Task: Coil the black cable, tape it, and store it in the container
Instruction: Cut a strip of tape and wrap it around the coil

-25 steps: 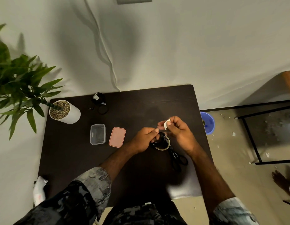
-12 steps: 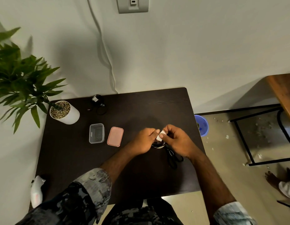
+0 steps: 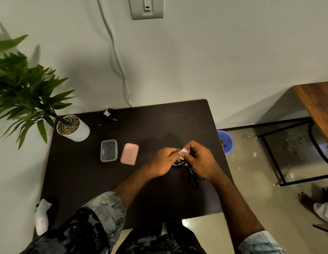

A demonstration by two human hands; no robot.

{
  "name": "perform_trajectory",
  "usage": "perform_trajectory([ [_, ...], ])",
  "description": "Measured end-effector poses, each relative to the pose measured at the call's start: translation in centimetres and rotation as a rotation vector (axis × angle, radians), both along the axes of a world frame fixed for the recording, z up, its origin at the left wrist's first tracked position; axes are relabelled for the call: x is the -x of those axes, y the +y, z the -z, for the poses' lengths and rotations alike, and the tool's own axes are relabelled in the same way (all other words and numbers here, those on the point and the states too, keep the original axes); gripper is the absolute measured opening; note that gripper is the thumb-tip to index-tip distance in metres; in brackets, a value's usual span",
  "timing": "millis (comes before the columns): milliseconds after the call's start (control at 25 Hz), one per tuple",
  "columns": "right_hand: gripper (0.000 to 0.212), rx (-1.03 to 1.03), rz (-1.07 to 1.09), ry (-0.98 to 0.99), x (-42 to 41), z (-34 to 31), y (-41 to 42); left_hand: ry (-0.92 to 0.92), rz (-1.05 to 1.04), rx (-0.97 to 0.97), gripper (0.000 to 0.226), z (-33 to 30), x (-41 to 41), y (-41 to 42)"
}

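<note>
A loose black cable (image 3: 111,121) with a small white tag lies at the back of the dark table (image 3: 77,171), apart from both hands. The clear container (image 3: 108,150) stands open left of centre, its pink lid (image 3: 129,154) flat beside it. My left hand (image 3: 163,163) grips a pale tape roll (image 3: 178,165) that rests on the table. My right hand (image 3: 201,162) pinches a white tape strip (image 3: 184,151) just above the roll, fingertips almost touching the left hand. Black scissors (image 3: 193,179) lie partly under my right wrist.
A potted plant (image 3: 73,128) stands at the table's back left corner. A white object (image 3: 42,215) sits at the front left edge. On the floor to the right are a blue bin (image 3: 226,143), a black metal frame (image 3: 273,158) and another person's foot (image 3: 311,197).
My right hand has come down with the white tape strip and closed in on my left hand above the roll. The camera has tilted up slightly.
</note>
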State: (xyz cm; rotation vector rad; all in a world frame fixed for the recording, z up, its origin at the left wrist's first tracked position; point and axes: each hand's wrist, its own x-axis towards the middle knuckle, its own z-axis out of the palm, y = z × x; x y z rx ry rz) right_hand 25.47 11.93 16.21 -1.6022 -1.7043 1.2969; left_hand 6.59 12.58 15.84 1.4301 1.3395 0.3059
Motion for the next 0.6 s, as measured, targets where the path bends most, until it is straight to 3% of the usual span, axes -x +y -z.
perform_trajectory([
  [160,0.027,-0.041,0.097,0.010,-0.01,-0.19,-0.56,0.052,0.033,-0.051,0.036,0.06,0.15,-0.08],
  [360,0.019,-0.161,0.123,-0.012,0.28,0.01,-0.82,0.063,-0.029,-0.046,0.038,0.39,-0.18,0.10],
  [600,0.012,-0.094,0.130,0.056,0.26,-0.19,-0.78,0.022,-0.059,-0.057,0.036,0.60,0.14,0.29],
])
